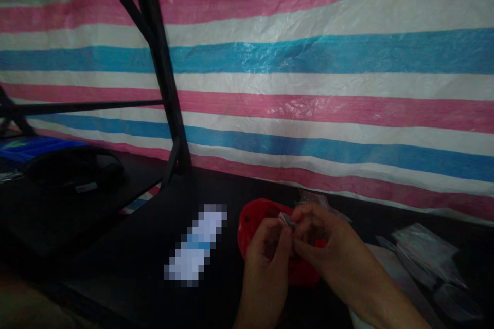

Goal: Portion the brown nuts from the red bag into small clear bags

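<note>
Both hands meet above a red bowl (pixel 257 221) on the dark surface (pixel 135 247). The left hand (pixel 268 247) and right hand (pixel 320 244) pinch between their fingertips a small silvery piece (pixel 287 221), held just over the bowl's rim; its exact form cannot be told in the dim light. Right of the bowl lie clear plastic bags (pixel 424 249). Behind the bowl hangs a striped tarpaulin (pixel 309 61); left of it stands a black frame post (pixel 162 72).
</note>
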A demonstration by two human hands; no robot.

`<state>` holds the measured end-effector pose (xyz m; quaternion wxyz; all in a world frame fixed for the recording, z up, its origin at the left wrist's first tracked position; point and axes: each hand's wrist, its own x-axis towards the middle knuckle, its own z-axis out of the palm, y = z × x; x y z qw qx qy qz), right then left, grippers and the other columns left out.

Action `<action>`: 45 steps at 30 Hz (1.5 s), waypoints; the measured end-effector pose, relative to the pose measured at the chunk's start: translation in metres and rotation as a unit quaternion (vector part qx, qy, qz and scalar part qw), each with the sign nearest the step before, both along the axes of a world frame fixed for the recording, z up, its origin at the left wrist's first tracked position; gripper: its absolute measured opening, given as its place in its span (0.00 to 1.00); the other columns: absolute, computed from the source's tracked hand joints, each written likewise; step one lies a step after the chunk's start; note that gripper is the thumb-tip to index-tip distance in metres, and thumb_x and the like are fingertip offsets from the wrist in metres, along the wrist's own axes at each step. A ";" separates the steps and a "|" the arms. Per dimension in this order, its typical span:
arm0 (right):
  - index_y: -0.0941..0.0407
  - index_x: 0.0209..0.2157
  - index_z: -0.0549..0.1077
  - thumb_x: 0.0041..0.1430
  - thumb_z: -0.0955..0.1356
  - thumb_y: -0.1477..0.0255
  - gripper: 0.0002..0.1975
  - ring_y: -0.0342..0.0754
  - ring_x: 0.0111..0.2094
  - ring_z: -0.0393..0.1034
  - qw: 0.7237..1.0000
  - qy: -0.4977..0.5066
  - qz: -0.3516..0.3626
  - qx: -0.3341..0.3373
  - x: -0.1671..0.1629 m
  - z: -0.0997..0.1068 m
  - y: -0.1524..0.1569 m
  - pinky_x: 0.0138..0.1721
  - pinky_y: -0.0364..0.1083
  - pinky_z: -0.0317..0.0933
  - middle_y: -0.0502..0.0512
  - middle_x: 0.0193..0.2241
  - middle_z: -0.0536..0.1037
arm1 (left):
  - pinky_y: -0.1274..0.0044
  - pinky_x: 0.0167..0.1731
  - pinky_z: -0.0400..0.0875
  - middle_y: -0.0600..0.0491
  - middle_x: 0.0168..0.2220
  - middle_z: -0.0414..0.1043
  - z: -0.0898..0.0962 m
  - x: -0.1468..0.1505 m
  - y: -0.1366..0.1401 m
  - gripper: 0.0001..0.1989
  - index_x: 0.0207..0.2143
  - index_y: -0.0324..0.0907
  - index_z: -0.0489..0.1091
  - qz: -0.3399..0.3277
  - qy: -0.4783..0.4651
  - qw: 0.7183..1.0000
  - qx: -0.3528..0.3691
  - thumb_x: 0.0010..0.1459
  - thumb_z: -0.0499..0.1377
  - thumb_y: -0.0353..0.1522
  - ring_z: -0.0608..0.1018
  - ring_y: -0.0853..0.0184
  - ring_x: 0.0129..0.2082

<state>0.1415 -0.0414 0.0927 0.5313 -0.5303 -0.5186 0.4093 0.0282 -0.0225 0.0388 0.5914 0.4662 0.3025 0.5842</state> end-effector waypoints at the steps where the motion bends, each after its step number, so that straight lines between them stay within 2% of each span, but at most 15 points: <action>1: 0.50 0.33 0.75 0.43 0.77 0.69 0.13 0.46 0.24 0.70 1.000 0.001 0.000 0.000 0.000 0.000 0.000 0.27 0.43 0.65 0.43 0.21 0.75 | 0.77 0.33 0.77 0.54 0.33 0.79 -0.001 -0.001 0.000 0.15 0.34 0.43 0.76 -0.008 -0.007 1.000 0.004 0.60 0.68 0.46 0.80 0.67 0.31; 9: 0.51 0.34 0.75 0.43 0.79 0.64 0.17 0.47 0.25 0.72 1.000 -0.011 -0.002 0.003 0.007 -0.004 0.003 0.30 0.45 0.67 0.44 0.20 0.76 | 0.80 0.31 0.71 0.57 0.28 0.72 -0.006 -0.013 0.002 0.17 0.31 0.44 0.71 -0.038 -0.005 0.999 0.010 0.63 0.66 0.47 0.74 0.70 0.29; 15: 0.52 0.37 0.76 0.44 0.79 0.62 0.19 0.49 0.28 0.75 0.994 -0.016 -0.101 0.032 0.014 -0.004 0.008 0.31 0.45 0.70 0.47 0.24 0.78 | 0.79 0.31 0.68 0.56 0.29 0.70 -0.007 -0.019 0.000 0.13 0.31 0.44 0.70 0.006 0.160 0.986 0.055 0.68 0.60 0.40 0.73 0.69 0.29; 17: 0.52 0.40 0.77 0.45 0.79 0.59 0.21 0.50 0.29 0.76 0.996 -0.033 -0.086 0.018 0.013 -0.004 0.007 0.32 0.46 0.72 0.49 0.27 0.79 | 0.78 0.35 0.72 0.54 0.34 0.73 -0.008 -0.020 0.002 0.12 0.32 0.44 0.71 0.020 0.128 0.990 0.059 0.68 0.59 0.40 0.76 0.68 0.33; 20: 0.52 0.48 0.77 0.50 0.77 0.51 0.28 0.51 0.33 0.79 0.999 -0.039 -0.027 -0.014 0.013 -0.007 0.004 0.34 0.47 0.75 0.53 0.35 0.82 | 0.75 0.39 0.77 0.51 0.40 0.77 -0.006 -0.021 0.006 0.12 0.36 0.44 0.73 0.038 0.047 0.998 0.033 0.67 0.61 0.43 0.80 0.66 0.36; 24: 0.53 0.57 0.73 0.54 0.74 0.44 0.37 0.52 0.33 0.81 0.996 0.001 -0.021 -0.083 0.017 -0.016 0.005 0.33 0.48 0.77 0.56 0.37 0.84 | 0.77 0.33 0.76 0.52 0.34 0.79 -0.002 -0.019 0.008 0.13 0.34 0.44 0.74 0.019 0.010 0.999 0.034 0.65 0.63 0.44 0.80 0.67 0.30; 27: 0.54 0.57 0.72 0.55 0.76 0.48 0.35 0.53 0.34 0.83 0.993 0.066 -0.043 -0.085 0.017 -0.023 0.012 0.35 0.49 0.79 0.57 0.40 0.85 | 0.78 0.32 0.75 0.52 0.34 0.80 -0.003 -0.016 0.008 0.13 0.34 0.44 0.73 -0.013 0.025 0.999 0.038 0.67 0.61 0.43 0.80 0.68 0.30; 30: 0.54 0.56 0.72 0.51 0.79 0.55 0.34 0.54 0.37 0.84 0.991 0.097 -0.084 -0.033 0.016 -0.029 0.020 0.36 0.49 0.79 0.58 0.43 0.85 | 0.74 0.40 0.78 0.49 0.43 0.81 -0.012 -0.018 0.011 0.11 0.42 0.44 0.75 -0.015 0.081 0.996 0.029 0.69 0.58 0.41 0.83 0.64 0.39; 33: 0.53 0.55 0.73 0.46 0.81 0.58 0.36 0.56 0.40 0.84 0.990 0.082 -0.116 0.012 0.018 -0.031 0.026 0.37 0.49 0.79 0.58 0.43 0.86 | 0.67 0.54 0.76 0.45 0.55 0.78 -0.022 -0.023 0.016 0.14 0.53 0.44 0.74 0.065 0.150 0.986 0.034 0.69 0.56 0.37 0.82 0.59 0.53; 35: 0.52 0.54 0.74 0.44 0.81 0.59 0.35 0.58 0.41 0.84 0.990 0.066 -0.121 0.024 0.018 -0.029 0.026 0.39 0.51 0.79 0.57 0.43 0.86 | 0.63 0.60 0.73 0.45 0.59 0.77 -0.026 -0.027 0.019 0.17 0.56 0.45 0.73 0.115 0.185 0.975 0.045 0.69 0.54 0.36 0.79 0.59 0.58; 39: 0.50 0.51 0.75 0.44 0.79 0.62 0.30 0.58 0.41 0.84 0.994 0.036 -0.096 0.029 0.011 -0.023 0.024 0.42 0.54 0.80 0.56 0.43 0.86 | 0.60 0.62 0.72 0.46 0.60 0.77 -0.027 -0.031 0.021 0.18 0.56 0.46 0.75 0.121 0.254 0.956 0.077 0.70 0.52 0.38 0.79 0.58 0.60; 45: 0.51 0.50 0.75 0.45 0.76 0.64 0.27 0.56 0.36 0.84 0.995 0.020 -0.091 0.030 0.002 -0.020 0.020 0.35 0.51 0.80 0.54 0.38 0.86 | 0.56 0.64 0.70 0.45 0.60 0.77 -0.028 -0.027 0.021 0.21 0.59 0.46 0.74 0.077 0.314 0.941 0.100 0.71 0.51 0.39 0.78 0.57 0.60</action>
